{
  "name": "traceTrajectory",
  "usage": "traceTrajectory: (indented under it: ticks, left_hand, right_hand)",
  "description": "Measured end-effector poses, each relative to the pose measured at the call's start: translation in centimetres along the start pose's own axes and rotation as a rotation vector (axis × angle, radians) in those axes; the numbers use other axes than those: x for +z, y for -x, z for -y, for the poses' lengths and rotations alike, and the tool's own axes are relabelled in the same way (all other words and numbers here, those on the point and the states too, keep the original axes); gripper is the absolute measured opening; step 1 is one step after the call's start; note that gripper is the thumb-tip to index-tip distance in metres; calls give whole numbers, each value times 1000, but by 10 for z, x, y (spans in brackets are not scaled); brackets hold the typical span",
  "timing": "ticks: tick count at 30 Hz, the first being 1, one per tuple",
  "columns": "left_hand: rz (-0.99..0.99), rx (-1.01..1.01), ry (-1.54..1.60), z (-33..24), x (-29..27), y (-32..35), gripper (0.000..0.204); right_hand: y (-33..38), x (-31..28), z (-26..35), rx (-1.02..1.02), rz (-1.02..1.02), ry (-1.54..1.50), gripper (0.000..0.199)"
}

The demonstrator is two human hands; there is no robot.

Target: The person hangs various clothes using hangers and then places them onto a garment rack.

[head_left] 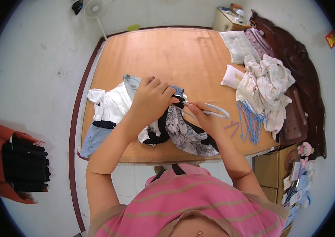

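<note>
The pale hanger (226, 112), probably light and stiff, sits between your hands; your right hand (202, 113) pinches its frame. The floral-print garment (177, 124) beneath looks soft, limp: take its edge. Your left hand (151, 96) curls its fingers; what they grip is unclear.

On the orange-brown-topped bed (159, 51): at left, white garment (116, 100) and light-blue garment (95, 139); at right, coloured hangers (249, 121), crumpled patterned bedding (268, 77), small pink pillow (228, 76), larger pale pillow (237, 45).

Smooth plastic hanger (226, 111), matt cloth garment (177, 128)
</note>
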State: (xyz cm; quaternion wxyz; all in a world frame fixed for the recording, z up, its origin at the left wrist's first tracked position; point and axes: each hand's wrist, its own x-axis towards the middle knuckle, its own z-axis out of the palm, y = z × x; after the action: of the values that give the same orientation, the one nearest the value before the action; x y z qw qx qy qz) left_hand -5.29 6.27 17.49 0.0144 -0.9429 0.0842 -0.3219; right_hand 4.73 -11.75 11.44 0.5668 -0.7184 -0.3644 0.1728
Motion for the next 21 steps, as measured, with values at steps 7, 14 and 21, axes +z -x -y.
traceTrajectory:
  ticks: [7,14,21]
  left_hand:
    - [82,-242,246,16,-3,-2,12]
    - [45,-223,282,4,-42,-13,13]
    - [47,-228,412,14,-79,1,12]
  right_hand:
    - [9,-2,-21,-600,-675,373,17]
    - [14,40,-77,-482,-320,359,30]
    - [-15,23,-113,-336,171,266,38]
